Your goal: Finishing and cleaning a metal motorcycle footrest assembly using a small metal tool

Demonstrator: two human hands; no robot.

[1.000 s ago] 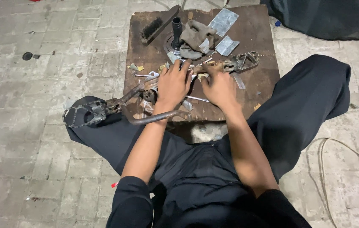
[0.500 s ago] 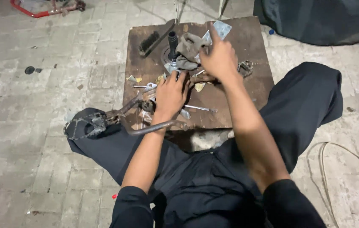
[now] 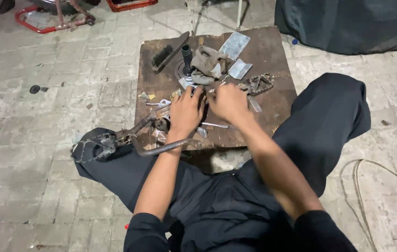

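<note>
**Both hands on the board's small parts**

I see my left hand (image 3: 185,112) spread flat over small metal parts (image 3: 203,129) mid-board (image 3: 273,107); my right hand (image 3: 229,102) curls beside it, grip unclear. A grey rag (image 3: 206,63), brush (image 3: 162,56) and pedal (image 3: 258,84) lie beyond.

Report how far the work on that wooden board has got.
Done: parts lie spread loose over the wooden board: a toothed footpeg, a rag, a brush. In hand: left hand and right hand work small pieces mid-board. Left: the bent crank lever lies untouched at the edge.
</note>
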